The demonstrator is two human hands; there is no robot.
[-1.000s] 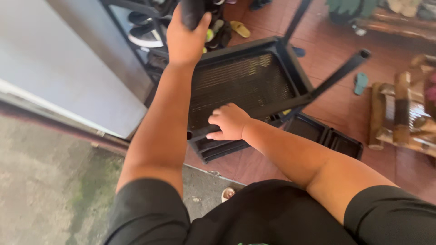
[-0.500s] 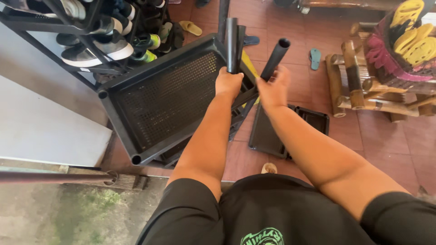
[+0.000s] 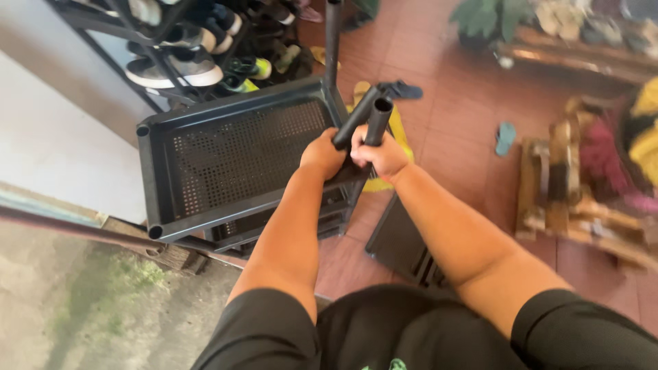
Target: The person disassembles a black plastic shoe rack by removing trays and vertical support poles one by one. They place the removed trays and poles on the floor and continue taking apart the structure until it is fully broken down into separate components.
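Observation:
A black perforated plastic shelf tray point(image 3: 233, 154) lies on a stack of similar trays on the red tile floor. My left hand point(image 3: 321, 155) grips one black tube point(image 3: 356, 116) at the tray's right corner. My right hand point(image 3: 381, 156) is closed around a second black tube point(image 3: 378, 120) right beside it. Both tubes stick up toward me, close together. A third black tube point(image 3: 333, 34) stands upright at the tray's far right corner.
A black shoe rack point(image 3: 185, 48) full of sneakers stands behind the tray by a white wall. Another black tray point(image 3: 404, 247) lies on the floor to the right. A bamboo rack point(image 3: 582, 192) and loose sandals point(image 3: 506, 137) are further right. A yellow object point(image 3: 391, 147) lies under my hands.
Both hands left the tray's edge and a rack post and came together on two black tubes at the tray's right corner. The tubes are now closer together.

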